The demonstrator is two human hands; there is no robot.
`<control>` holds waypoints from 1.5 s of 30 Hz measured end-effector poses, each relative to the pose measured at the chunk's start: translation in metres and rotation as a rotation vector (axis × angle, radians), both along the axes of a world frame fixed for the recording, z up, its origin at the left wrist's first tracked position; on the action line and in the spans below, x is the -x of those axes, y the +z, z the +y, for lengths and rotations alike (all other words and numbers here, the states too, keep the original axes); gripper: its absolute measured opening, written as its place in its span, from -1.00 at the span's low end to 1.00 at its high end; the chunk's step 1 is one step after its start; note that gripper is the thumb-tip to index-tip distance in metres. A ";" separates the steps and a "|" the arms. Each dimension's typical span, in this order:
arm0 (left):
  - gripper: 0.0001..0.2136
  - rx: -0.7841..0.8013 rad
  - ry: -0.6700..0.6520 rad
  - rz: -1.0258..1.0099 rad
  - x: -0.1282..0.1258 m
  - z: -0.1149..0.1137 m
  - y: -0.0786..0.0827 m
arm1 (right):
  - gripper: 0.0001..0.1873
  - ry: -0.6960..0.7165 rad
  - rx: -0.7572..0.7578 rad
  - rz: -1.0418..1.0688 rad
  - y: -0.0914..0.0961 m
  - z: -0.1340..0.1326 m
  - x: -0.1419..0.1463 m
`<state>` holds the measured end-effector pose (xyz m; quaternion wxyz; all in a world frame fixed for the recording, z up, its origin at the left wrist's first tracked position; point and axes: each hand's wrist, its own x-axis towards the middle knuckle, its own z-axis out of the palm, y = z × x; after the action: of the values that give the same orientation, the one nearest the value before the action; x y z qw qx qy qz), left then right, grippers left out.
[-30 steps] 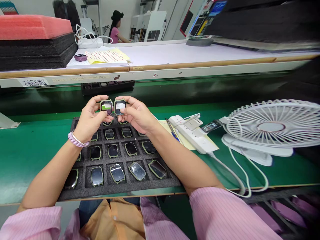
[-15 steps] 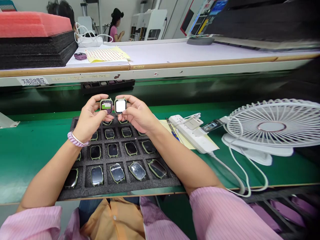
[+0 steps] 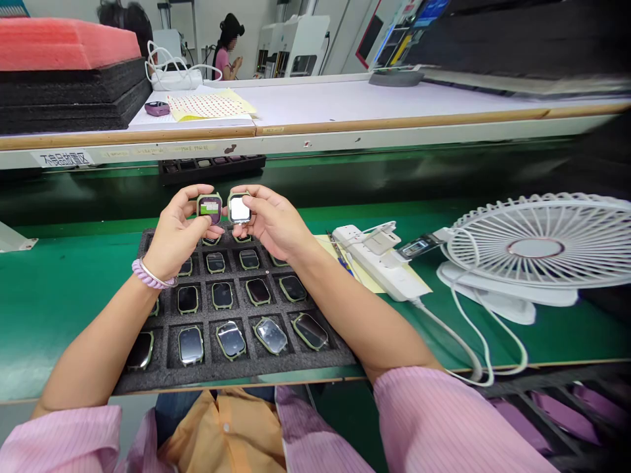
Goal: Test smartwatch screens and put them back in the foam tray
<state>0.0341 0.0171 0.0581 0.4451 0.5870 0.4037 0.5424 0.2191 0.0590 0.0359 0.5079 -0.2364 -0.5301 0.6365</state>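
Note:
Both hands are raised above the far rows of a black foam tray (image 3: 305,360). Between the thumb and fingers of my left hand (image 3: 180,230) is a green-framed smartwatch without a strap (image 3: 210,207), its screen lit with a green and white pattern. Close beside it, my right hand (image 3: 273,223) grips a second green-framed smartwatch (image 3: 239,209) whose screen glows white, the thumb lying on its upper right part. Several dark-screened watch bodies, such as one smartwatch (image 3: 231,340), lie in the tray's compartments below.
Right of the tray are a white power strip (image 3: 379,266) with a plugged-in charger, yellow paper and a white fan (image 3: 537,246) with loose cables. A raised shelf (image 3: 315,105) runs across the back, carrying foam stacks (image 3: 64,79). Purple items (image 3: 564,417) lie in a tray at lower right.
My right thumb has shifted from the lower edge of its watch up onto the screen's upper right. That watch moved slightly right; the left hand stays nearly still.

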 end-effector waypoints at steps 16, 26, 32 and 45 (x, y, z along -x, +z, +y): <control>-0.53 -0.006 0.015 -0.006 0.001 0.000 0.002 | -0.37 0.048 -0.081 -0.046 0.000 -0.004 -0.002; -0.53 -0.005 0.014 0.013 0.002 0.000 0.002 | -0.46 0.041 -0.071 -0.029 0.000 -0.003 0.000; -0.54 -0.006 0.016 0.024 0.001 0.000 0.002 | -0.50 0.042 -0.041 0.008 0.000 -0.003 0.000; -0.53 -0.011 0.008 0.020 0.002 0.001 0.001 | -0.44 0.056 -0.053 -0.012 0.002 -0.004 0.000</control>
<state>0.0320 0.0181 0.0595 0.4358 0.5933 0.4077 0.5403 0.2191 0.0551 0.0379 0.4927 -0.2118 -0.5562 0.6348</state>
